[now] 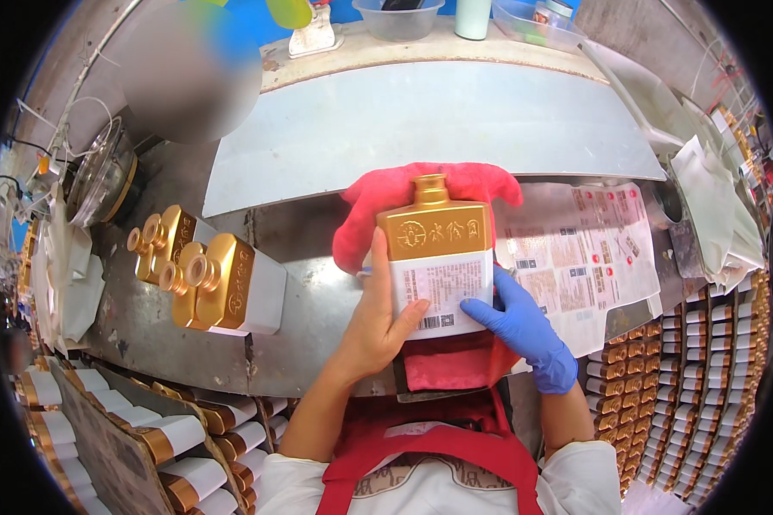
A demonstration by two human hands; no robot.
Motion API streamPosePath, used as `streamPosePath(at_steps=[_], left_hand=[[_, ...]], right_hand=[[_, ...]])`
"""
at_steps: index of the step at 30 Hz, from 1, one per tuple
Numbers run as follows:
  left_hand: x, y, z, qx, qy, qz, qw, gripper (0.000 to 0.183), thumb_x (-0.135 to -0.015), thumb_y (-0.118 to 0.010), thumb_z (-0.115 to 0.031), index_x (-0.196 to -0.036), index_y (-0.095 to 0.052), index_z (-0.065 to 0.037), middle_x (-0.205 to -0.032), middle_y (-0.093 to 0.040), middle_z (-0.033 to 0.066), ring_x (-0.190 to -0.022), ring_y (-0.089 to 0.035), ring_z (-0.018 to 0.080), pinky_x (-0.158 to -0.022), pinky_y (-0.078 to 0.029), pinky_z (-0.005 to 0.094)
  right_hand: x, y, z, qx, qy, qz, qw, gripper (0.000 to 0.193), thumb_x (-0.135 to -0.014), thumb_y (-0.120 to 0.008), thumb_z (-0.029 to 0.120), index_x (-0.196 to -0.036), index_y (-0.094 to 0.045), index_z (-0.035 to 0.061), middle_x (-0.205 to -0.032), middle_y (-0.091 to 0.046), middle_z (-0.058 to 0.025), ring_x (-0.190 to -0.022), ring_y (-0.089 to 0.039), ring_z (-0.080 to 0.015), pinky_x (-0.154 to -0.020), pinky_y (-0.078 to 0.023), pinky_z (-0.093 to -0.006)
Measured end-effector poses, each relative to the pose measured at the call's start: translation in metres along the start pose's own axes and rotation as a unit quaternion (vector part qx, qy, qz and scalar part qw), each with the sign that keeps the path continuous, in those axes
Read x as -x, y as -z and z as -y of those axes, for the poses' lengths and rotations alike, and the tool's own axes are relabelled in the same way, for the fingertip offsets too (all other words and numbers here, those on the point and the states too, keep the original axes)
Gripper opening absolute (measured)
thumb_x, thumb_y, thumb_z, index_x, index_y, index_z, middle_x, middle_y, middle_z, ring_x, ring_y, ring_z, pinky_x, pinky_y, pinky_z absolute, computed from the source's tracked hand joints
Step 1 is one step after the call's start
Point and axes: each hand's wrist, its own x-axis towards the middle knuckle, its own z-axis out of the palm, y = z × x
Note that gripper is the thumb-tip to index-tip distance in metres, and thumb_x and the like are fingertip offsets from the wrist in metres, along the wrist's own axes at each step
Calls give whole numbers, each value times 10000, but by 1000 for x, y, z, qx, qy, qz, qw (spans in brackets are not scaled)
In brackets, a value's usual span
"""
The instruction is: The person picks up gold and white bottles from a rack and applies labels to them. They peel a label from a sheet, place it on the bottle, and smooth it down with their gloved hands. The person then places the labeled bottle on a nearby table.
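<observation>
A flat white bottle [438,273] with a gold shoulder and neck is held upright between my two hands, above a pink-red cloth [378,215]. A printed label covers much of its white front. My bare left hand [380,313] wraps the left side, thumb on the lower front by the label. On the right side, my right hand [520,322] in a blue glove grips the bottle, its thumb pressing near the label's lower right corner. The fingers behind the bottle are hidden. To the left, several similar gold-and-white bottles [262,296] lie on the dark metal table [318,300].
Printed label sheets [575,257] lie right of the cloth. A pale grey board [438,112] spans the back, with a clear plastic bowl [399,21] and a light green cup [472,19] beyond it. Racks of bottles [700,386] stand at lower right; more bottles [159,438] fill the lower left.
</observation>
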Motion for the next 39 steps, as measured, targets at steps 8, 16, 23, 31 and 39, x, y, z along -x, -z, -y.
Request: streamPosePath(at_steps=[8, 16, 23, 31, 39], left_hand=[[4, -2, 1, 15, -7, 3, 1000, 898, -882, -574, -115, -1456, 105, 16, -1466, -251, 246, -1336, -313, 312, -1084, -238, 355], [2, -3, -2, 31, -23, -2, 999, 958, -831, -612, -63, -1461, 108, -4, -1455, -256, 215, -1320, -330, 288, -1075, -272, 371], [-3, -32, -18, 5, 11, -137, 991, 1057, -705, -719, 17, -1467, 15, -6, -1331, -400, 182, -1182, -499, 267, -969, -428, 367], [1, -25, -16, -44, 11, -96, 994, 1095, -703, -723, 8, -1464, 65, -15, -1354, -380, 188, -1205, -483, 267, -975, -426, 361], [-1, -30, -27, 121, 30, -123, 984, 1092, -691, -750, -26, -1450, 33, 35, -1331, -376, 219, -1168, -503, 303, -998, -396, 409]], right_hand=[[2, -4, 3, 38, 21, -11, 999, 682, -817, -700, 282, -1363, -392, 13, -1226, -562, -177, -1115, -560, -253, -946, -436, -346], [7, -1, 0, 38, 39, -5, 998, 727, -790, -723, 285, -1373, -380, 20, -1227, -563, -177, -1127, -555, -250, -950, -437, -346], [11, -5, 6, 26, 58, -5, 998, 699, -793, -722, 272, -1359, -398, 20, -1234, -562, -170, -1128, -552, -242, -944, -440, -347], [10, 2, 4, 63, 19, -8, 998, 645, -817, -697, 290, -1337, -428, 21, -1238, -559, -182, -1139, -548, -262, -952, -434, -358], [7, 3, 11, 41, 25, 22, 999, 636, -805, -706, 263, -1329, -444, 17, -1205, -582, -170, -1092, -572, -260, -918, -453, -355]])
